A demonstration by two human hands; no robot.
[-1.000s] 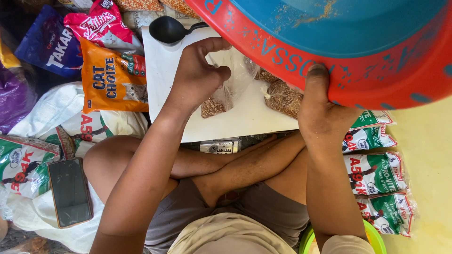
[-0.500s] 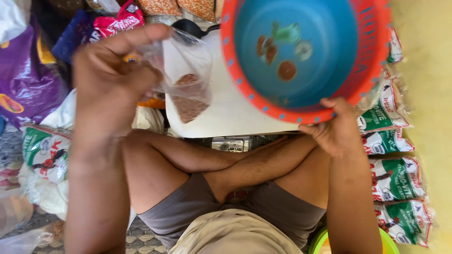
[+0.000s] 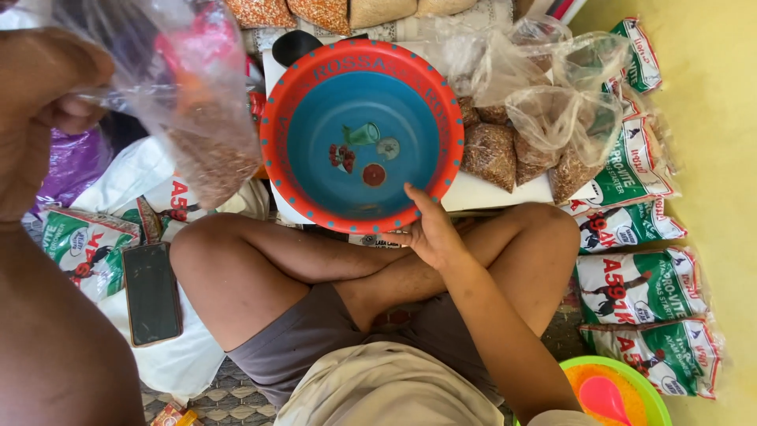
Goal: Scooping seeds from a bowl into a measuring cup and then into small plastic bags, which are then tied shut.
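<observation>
Bag of grain raised at the left, bowl steadied at the right.

The left hand (image 3: 43, 118) is clenched on the neck of a clear plastic bag (image 3: 201, 118); the bag hangs from the fingers toward 4 o'clock, its long axis is tilted, the mouth is up at the fist and the brown grain is heavy in the low end; the low end is just beside the rim of the blue bowl (image 3: 363, 134), at the bowl's 9 o'clock; the right hand (image 3: 430, 233) grasps the red rim at 6 o'clock, thumb over the edge; more filled bags (image 3: 505, 150) lie at the bowl's 3 o'clock.
</observation>
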